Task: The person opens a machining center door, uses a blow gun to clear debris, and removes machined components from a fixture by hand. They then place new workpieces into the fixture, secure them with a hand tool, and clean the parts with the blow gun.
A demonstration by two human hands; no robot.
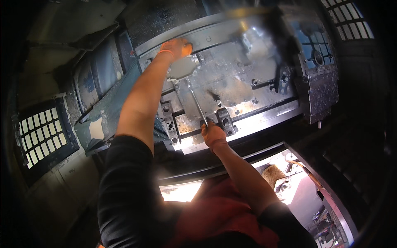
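Observation:
My left hand, in an orange glove, reaches to the far left of the machine's metal fixture plate. Its fingers are curled at the far edge of a pale metal part; what they grip is hidden. My right hand is closed round the near end of a long slim metal rod-like tool. The tool slants away and to the left, its far tip close to the pale metal part. Just right of my right hand sits a dark clamp block with a bolt.
A second pale metal part, blurred, is at the plate's far right. A black bracket stands at the right edge, a drilled block at the near left. Machine walls rise on both sides, and a barred window is at left.

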